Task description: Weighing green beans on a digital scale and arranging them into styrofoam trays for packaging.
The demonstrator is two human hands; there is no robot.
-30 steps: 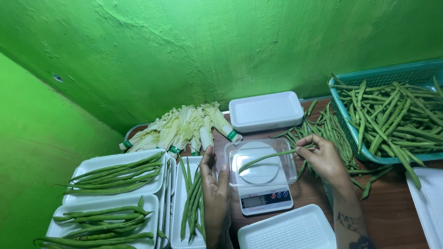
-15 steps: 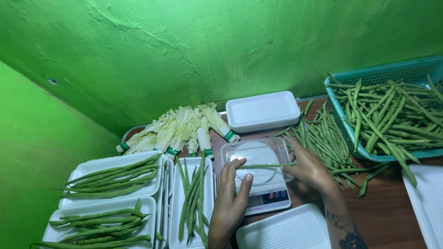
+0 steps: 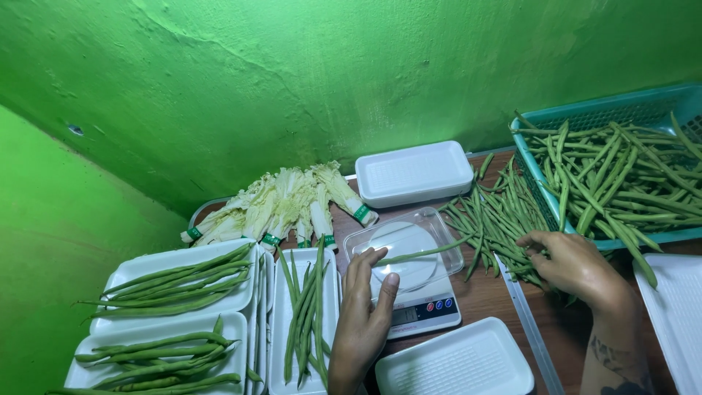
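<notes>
Left hand [image 3: 363, 316] rests with its fingers spread and loose on the near-left edge of the clear tray [image 3: 404, 249] that sits on the small white scale [image 3: 423, 307]; it grips nothing that I can see, only steadying the tray. One long bean [image 3: 424, 253] lies across that tray, its tip pointing right toward the loose pile of beans [image 3: 497, 219] on the wooden table [image 3: 497, 292]. My right hand [image 3: 574, 265] is down on the near-right side of that pile, fingers curled among the pods; I cannot tell whether it has closed on one or is just sorting through them. I judge this to be the weighing step, with the tray barely started, so the next move calls for lifting a few pods cleanly from the pile and laying them flat beside the first without nudging the tray off the scale. Counting: one bean on the scale, three filled white foam trays [image 3: 175, 281] at near left, and I make out four empty ones, at the far centre, the near centre, the right edge and another stacked under the filled ones. One teal basket [image 3: 585, 124] of beans stands far right, and roughly six banded cabbage bundles [image 3: 285, 205] lie far left.
</notes>
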